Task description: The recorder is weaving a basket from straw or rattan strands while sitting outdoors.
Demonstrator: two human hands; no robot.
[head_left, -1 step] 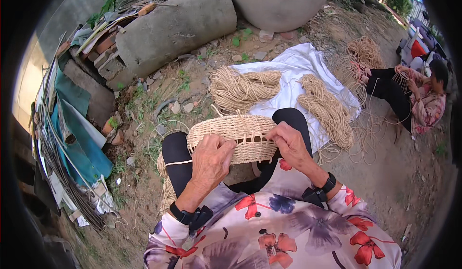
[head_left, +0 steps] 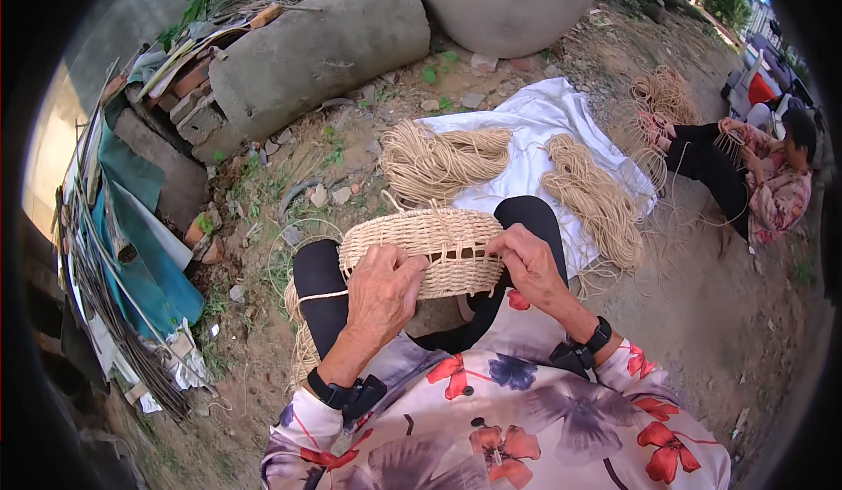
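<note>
A tan woven rope basket (head_left: 421, 229) rests across my knees, with a row of open gaps between its upper and lower woven bands. My left hand (head_left: 383, 290) is closed over its near left part, thumb lying along the gap. At the right end, my right hand (head_left: 529, 265) pinches the edge near the gap, its fingertips partly hidden. From beside my left hand a single cord (head_left: 323, 296) runs left over my knee toward a hank of cord (head_left: 304, 350) hanging by my leg. Short cord ends stick up from the basket's far edge.
Two bundles of tan cord, one left (head_left: 443, 161) and one right (head_left: 592, 201), lie on a white cloth (head_left: 535, 109) ahead. A person (head_left: 776, 174) sits at the right amid loose cord (head_left: 664, 95). Concrete cylinders (head_left: 324, 56) and a scrap pile (head_left: 132, 218) stand left.
</note>
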